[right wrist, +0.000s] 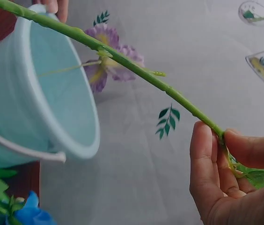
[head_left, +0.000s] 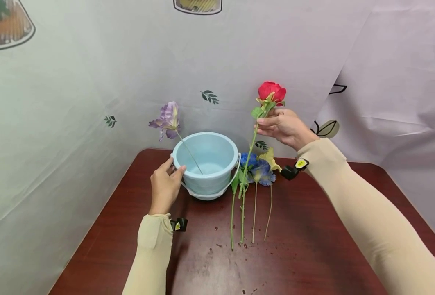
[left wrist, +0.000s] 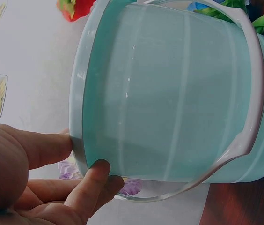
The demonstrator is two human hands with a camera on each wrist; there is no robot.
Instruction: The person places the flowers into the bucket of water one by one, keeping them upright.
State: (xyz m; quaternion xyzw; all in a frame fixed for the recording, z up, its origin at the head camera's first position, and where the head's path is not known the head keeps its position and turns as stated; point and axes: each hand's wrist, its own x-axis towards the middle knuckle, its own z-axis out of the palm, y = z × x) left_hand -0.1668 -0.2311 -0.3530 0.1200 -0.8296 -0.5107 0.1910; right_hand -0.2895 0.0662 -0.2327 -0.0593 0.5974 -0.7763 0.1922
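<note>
A light blue bucket (head_left: 206, 184) stands at the back of the table, its white handle (left wrist: 256, 93) hanging down the front side. My left hand (head_left: 165, 186) grips the bucket's rim at the left, thumb and fingers on either side of the wall. Inside the bucket leans a purple flower (head_left: 168, 119), its bloom sticking out past the left rim. My right hand (head_left: 284, 127) pinches the green stem of a red rose (head_left: 271, 92) just below the bloom. The rose is raised to the right of the bucket, stem (right wrist: 146, 77) slanting downward.
Right of the bucket, blue flowers (head_left: 262, 173) and a yellow flower (head_left: 270, 159) lie on the dark red table (head_left: 202, 262), stems pointing toward the front. Small dark bits are scattered near the stem ends. A printed cloth (head_left: 147, 61) hangs behind the table.
</note>
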